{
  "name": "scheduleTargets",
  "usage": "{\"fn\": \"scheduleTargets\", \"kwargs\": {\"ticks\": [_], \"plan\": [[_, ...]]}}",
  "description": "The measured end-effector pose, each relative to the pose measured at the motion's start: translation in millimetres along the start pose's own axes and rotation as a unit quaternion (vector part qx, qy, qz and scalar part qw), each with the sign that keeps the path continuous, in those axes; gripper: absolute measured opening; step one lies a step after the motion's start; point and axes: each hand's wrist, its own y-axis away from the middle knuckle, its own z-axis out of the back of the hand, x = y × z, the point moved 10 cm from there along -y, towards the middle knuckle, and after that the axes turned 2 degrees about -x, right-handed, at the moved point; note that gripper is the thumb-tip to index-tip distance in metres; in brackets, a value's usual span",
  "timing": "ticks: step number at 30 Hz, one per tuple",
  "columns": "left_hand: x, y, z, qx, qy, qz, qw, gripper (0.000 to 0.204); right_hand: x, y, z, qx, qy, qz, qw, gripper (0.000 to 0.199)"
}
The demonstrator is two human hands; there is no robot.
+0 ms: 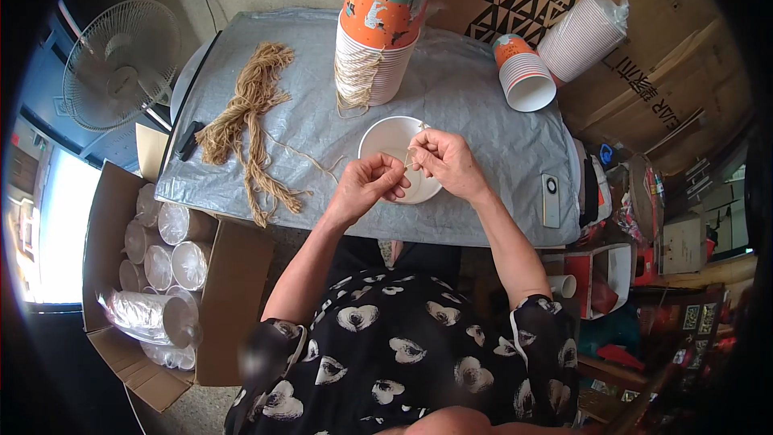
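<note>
A white paper cup (385, 138) lies on its side on the grey table cover (467, 89), mouth toward me. My left hand (366, 185) pinches a thin strand of tan twine (310, 159) by the cup's rim. My right hand (443, 161) grips the cup's near rim and holds the twine's end there. The strand trails left across the cover toward a bundle of twine (250, 117).
A tall stack of orange-printed cups (384, 28) with twine handles stands behind. Two more cup stacks (525, 74) (581, 36) lie at the right. A phone (551, 200) rests near the right edge. A cardboard box of wrapped cup sleeves (165, 274) sits left, a fan (121, 64) behind it.
</note>
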Motion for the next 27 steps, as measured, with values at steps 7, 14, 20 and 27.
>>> {"fn": "scheduleTargets", "kwargs": {"ticks": [7, 14, 20, 27], "plan": [[-8.0, 6.3, 6.4, -0.063, -0.095, -0.032, 0.993, 0.013, -5.0, -7.8, -4.9, -0.029, -0.013, -0.019, 0.999, 0.011], [-33.7, 8.8, 13.1, -0.129, -0.207, -0.184, 0.952, 0.009, -27.7, -14.4, -12.5, -0.022, -0.080, -0.089, 0.993, 0.015], [-51.7, 15.7, 11.6, -0.142, -0.266, -0.280, 0.911, 0.013, -33.7, -15.5, -18.3, -0.017, -0.110, -0.128, 0.986, 0.013], [-67.7, 24.5, 15.1, -0.171, -0.382, -0.339, 0.843, 0.015, -45.8, -21.1, -26.3, 0.012, -0.126, -0.155, 0.980, 0.014]]}}
